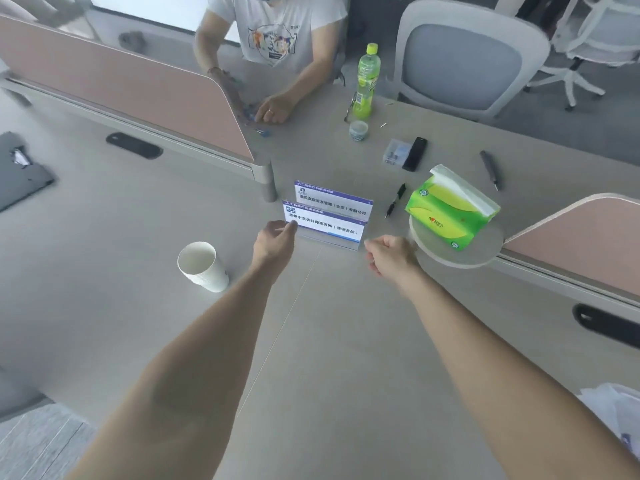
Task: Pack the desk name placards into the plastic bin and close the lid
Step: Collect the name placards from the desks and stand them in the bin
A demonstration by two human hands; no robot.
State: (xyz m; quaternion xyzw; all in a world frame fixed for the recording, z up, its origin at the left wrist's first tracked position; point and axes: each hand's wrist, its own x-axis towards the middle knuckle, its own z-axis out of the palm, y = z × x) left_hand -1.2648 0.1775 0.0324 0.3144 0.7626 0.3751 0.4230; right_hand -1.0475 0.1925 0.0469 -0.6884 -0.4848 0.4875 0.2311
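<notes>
On the surface the near placard is stood upright just in front of the far placard. Its left end is pinched by the left hand. The right hand is held curled beside its right end; whether anything is gripped cannot be told.

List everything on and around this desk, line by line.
near placard: 1, clear with blue-white insert, desk centre
far placard: 1, same, behind it
paper cups: 1 stack, white, left of placards
tissue pack: 1, green, on round shelf at right
bottle: 1, green, far side
pens: 2, black, right of placards
phone: 1, black, beyond pens
dividers: 2, pink, left and right
chair: 1, grey, far right
other person: 1, white shirt, opposite
left hand: pinches near placard's left end
right hand: loosely curled, by its right end, holding nothing
</notes>
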